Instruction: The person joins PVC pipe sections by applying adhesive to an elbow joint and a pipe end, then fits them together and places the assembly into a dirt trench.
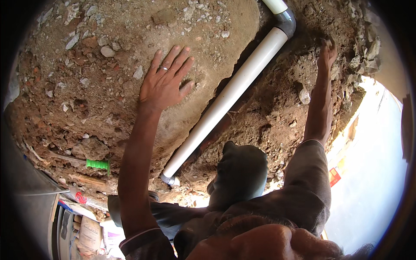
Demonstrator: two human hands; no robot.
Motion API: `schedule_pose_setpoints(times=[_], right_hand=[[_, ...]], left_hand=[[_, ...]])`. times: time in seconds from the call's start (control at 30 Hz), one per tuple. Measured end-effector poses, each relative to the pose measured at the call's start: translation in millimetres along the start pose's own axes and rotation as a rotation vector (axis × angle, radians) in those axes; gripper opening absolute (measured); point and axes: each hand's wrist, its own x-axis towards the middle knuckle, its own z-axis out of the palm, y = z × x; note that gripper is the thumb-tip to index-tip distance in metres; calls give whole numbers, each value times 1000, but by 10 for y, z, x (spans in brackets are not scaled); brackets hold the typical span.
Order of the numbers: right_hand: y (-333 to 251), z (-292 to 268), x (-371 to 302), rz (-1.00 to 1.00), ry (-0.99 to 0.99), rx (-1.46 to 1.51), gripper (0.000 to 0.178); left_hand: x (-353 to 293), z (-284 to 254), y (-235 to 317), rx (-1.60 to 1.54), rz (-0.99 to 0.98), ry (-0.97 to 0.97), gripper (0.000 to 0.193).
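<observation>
My left hand (167,82) lies palm down with its fingers spread on the flat, dusty slab (225,39), a ring on one finger. My right hand (328,53) reaches to the soil bank at the far right; its fingers are curled, and what they hold, if anything, is hidden. Between the two hands a white plastic pipe (229,95) runs slantwise in a trench beside the slab. A grey elbow (287,22) joins its far end to another white pipe (275,5). Its near end sits in a grey fitting (170,179).
Loose soil and stones (108,51) cover the left side. A tool with a green ribbed handle (97,164) lies on the rubble left of my left forearm. My dark-clad knee (240,171) is near the trench. Sacks (90,234) stand at the lower left, and a pale wall (372,173) rises at right.
</observation>
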Motion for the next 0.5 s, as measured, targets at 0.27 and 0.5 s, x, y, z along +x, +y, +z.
schedule_pose_setpoints(times=[0.27,0.5], right_hand=[[474,1028,-889,132,-207,-532,75],[793,1497,-1113,268,59,-856,107]], left_hand=[[3,-22,0,28,-7,-20,60],[23,-22,40,51,-22,-40,60]])
